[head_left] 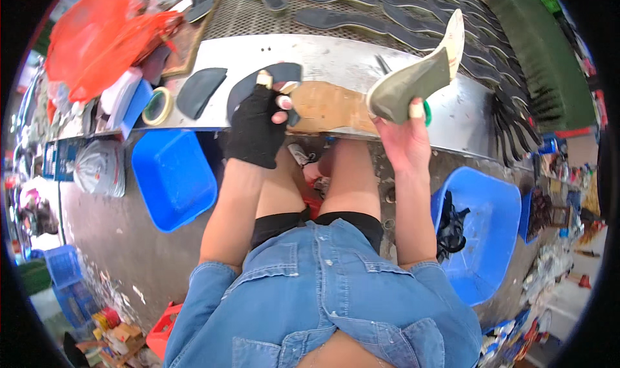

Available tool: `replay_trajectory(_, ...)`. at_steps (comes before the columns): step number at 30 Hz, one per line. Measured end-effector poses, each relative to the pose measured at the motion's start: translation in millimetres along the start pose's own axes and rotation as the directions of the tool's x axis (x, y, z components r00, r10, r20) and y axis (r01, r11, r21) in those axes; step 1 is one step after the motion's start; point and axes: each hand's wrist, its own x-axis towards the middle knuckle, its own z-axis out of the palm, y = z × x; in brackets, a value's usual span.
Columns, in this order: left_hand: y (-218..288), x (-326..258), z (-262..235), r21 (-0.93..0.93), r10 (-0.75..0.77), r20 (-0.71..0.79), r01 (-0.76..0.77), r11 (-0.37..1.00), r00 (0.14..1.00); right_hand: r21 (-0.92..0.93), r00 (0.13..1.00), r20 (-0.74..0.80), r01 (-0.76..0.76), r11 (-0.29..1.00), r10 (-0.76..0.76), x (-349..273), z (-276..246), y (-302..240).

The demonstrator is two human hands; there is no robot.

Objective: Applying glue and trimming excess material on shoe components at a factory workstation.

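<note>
My left hand (pixel 255 126), in a black fingerless glove, is closed on a dark curved insole piece (pixel 244 89) over the bench's near edge. My bare right hand (pixel 408 142) grips one end of a curved insole (pixel 413 81), grey-olive on the face toward me and cream at its raised tip. The thumb lies on the grey face; the other fingers are mostly hidden behind it. A green ring-shaped thing (pixel 427 113) shows beside that thumb. Between my hands a brown cardboard piece (pixel 332 106) lies on the bench. Left of my gloved hand rests another dark flat piece (pixel 201 93).
Rows of dark insoles (pixel 342 20) cover a mesh surface (pixel 258 22) behind the metal bench top (pixel 462 126). A tape roll (pixel 157 106) and red plastic bag (pixel 97 35) are at left. Blue bins (pixel 173 177) stand below; the right bin (pixel 481 239) holds black items. A dark green roll (pixel 549 64) borders the right.
</note>
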Motion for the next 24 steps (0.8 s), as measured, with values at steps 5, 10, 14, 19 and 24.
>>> replay_trajectory(5, -6, -9, 24, 0.088, 0.023, -0.137, -0.011, 0.996, 0.990, -0.140, 0.995, -0.006, 0.096, 0.985, -0.097, -4, -5, 1)
replay_trajectory(10, -23, -9, 25, -0.002, -0.033, -0.051, 0.033, 0.999, 0.998, -0.564, 0.894, 0.221, 0.443, 0.697, -0.389, -14, 28, -3)
replay_trajectory(14, -33, -12, 26, 0.019, 0.014, 0.149, -0.017, 1.000, 0.989, -0.653, 0.963, 0.156, 0.266, 0.709, -0.218, -24, 50, 1)
replay_trajectory(19, -32, -22, 26, 0.099, 0.016, 0.244, -0.042, 0.994, 0.970, -0.703, 0.673, 0.628, 0.706, 0.087, -0.390, -25, 62, 14)
replay_trajectory(24, -23, -35, 36, 0.263, 0.049, 0.303, -0.132, 0.956, 0.952, -0.656, 0.607, 0.720, 0.753, -0.045, -0.336, -25, 72, 14)
